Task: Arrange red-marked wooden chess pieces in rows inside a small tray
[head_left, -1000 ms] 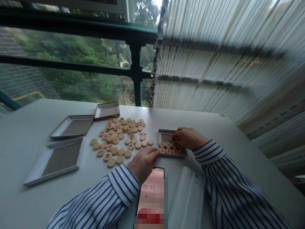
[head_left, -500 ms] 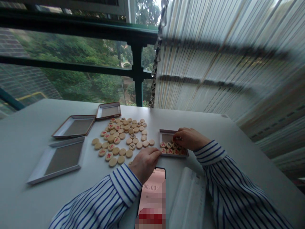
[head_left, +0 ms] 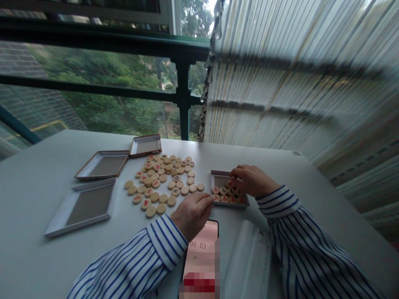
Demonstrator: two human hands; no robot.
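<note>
My left hand (head_left: 193,211) is closed in a pinch on the near left corner of a shallow open box (head_left: 229,204). Inside the box lie rows of round wooden xiangqi pieces (head_left: 223,199), face up with red and black characters. Over the box's right side, my right hand (head_left: 254,180) has its fingers curled down at a red-marked xiangqi piece (head_left: 230,184) behind the rows. The fingers partly hide that piece and the pieces to its right. Left of the box spreads a loose heap of xiangqi pieces (head_left: 162,171), some face up, many showing blank wood.
Three more shallow trays, one white (head_left: 107,216) and two brown-rimmed (head_left: 127,160) (head_left: 160,146), stand left of the heap. A phone (head_left: 202,232) showing a timer lies before my left hand. Beside it is a rolled clear plastic sheet (head_left: 246,257). A string curtain (head_left: 264,83) hangs behind.
My right fingers have drawn back slightly up and right, uncovering the red character on the piece beneath them. My left hand keeps its place at the box corner. The whole view has shifted a little.
</note>
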